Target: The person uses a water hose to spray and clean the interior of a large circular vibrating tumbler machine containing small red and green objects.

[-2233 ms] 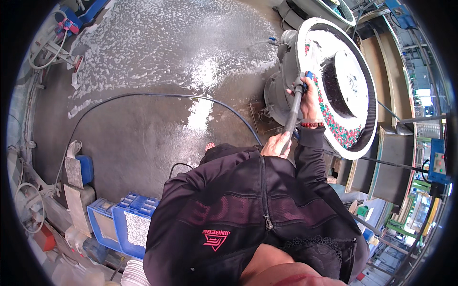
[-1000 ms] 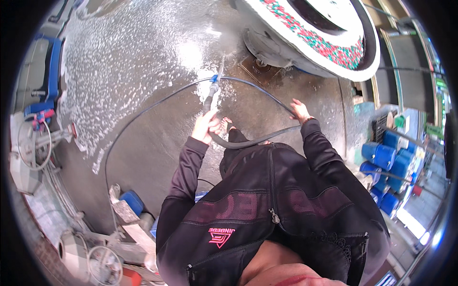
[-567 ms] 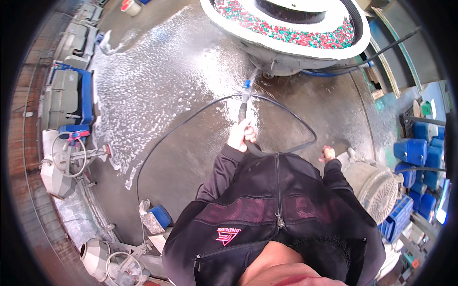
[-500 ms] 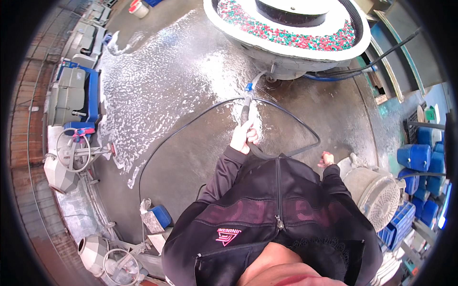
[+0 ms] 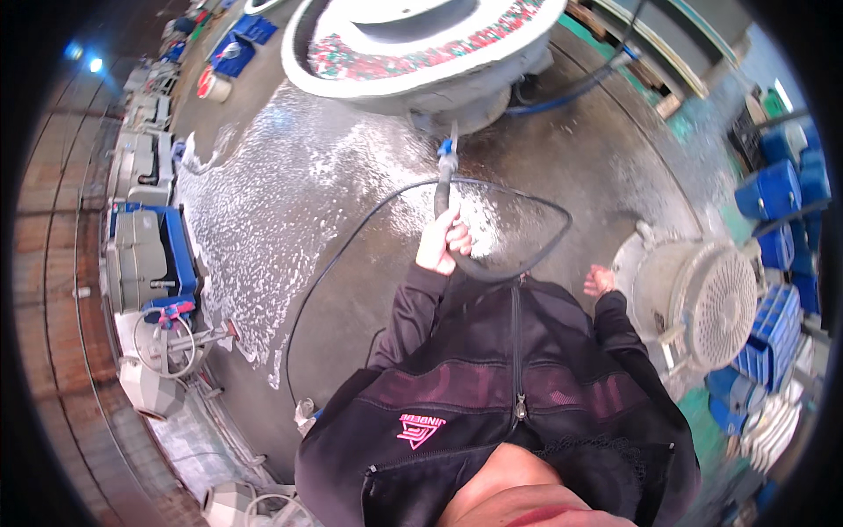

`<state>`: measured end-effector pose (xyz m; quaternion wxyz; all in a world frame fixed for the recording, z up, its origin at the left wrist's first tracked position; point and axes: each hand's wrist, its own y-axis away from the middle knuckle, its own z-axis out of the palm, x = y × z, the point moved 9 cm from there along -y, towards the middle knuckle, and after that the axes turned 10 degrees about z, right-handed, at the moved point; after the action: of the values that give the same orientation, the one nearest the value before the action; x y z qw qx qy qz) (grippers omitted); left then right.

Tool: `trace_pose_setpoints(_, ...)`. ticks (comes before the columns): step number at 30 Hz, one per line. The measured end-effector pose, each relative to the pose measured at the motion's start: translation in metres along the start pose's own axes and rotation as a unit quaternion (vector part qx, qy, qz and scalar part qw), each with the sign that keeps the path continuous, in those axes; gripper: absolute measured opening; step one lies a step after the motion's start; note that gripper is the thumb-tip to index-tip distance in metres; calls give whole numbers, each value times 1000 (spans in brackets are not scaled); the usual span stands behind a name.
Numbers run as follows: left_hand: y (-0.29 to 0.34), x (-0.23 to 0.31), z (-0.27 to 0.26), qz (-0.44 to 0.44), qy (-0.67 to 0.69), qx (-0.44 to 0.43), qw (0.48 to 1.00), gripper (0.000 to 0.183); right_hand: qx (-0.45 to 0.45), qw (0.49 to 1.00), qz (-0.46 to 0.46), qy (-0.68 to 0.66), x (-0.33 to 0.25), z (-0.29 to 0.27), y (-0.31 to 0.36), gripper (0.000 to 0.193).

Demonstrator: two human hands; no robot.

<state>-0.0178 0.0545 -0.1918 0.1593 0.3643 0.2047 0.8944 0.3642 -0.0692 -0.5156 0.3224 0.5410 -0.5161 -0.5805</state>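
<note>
My left hand (image 5: 443, 241) is closed round a dark hose (image 5: 442, 198), which points away from me. A blue valve (image 5: 446, 147) sits near its far end, and a short stream of water leaves it towards the underside of the big round tub (image 5: 421, 90). Small red, green and pale pieces (image 5: 399, 63) fill the tub's ring-shaped channel. My right hand (image 5: 600, 281) hangs low at my right side with loosely bent fingers, and nothing shows in it. Beside it is a pale, drum-like machine (image 5: 676, 294) with a perforated round face.
White foam (image 5: 255, 202) covers much of the wet floor at left. The hose loops (image 5: 566, 215) across the floor before me. Machines with handwheels (image 5: 165, 342) line the left side. Blue drums (image 5: 768, 193) and a blue crate (image 5: 768, 338) stand at right.
My view has turned, so the tub sits further left and the drum-like machine shows more fully. My left hand keeps its grip on the hose, its nozzle now pointing straighter ahead.
</note>
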Motion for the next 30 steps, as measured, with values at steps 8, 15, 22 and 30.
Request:
trace_pose_setpoints(8, -71, -67, 99, -85, 3, -65, 994, 20, 23, 991, -35, -125, 65, -90, 17, 17)
trace_pose_setpoints(15, -118, -48, 225, -19, -70, -159, 985, 24, 63, 968, 88, -226, 64, -111, 18, 27)
trace_pose_setpoints(22, -179, -2, 318, 37, -65, -215, 974, 19, 61, 973, 9, -224, -82, -131, 0, 36)
trace_pose_setpoints(30, -270, 50, 369, 155, -45, -150, 975, 24, 50, 969, -56, -235, -181, -155, -36, 37)
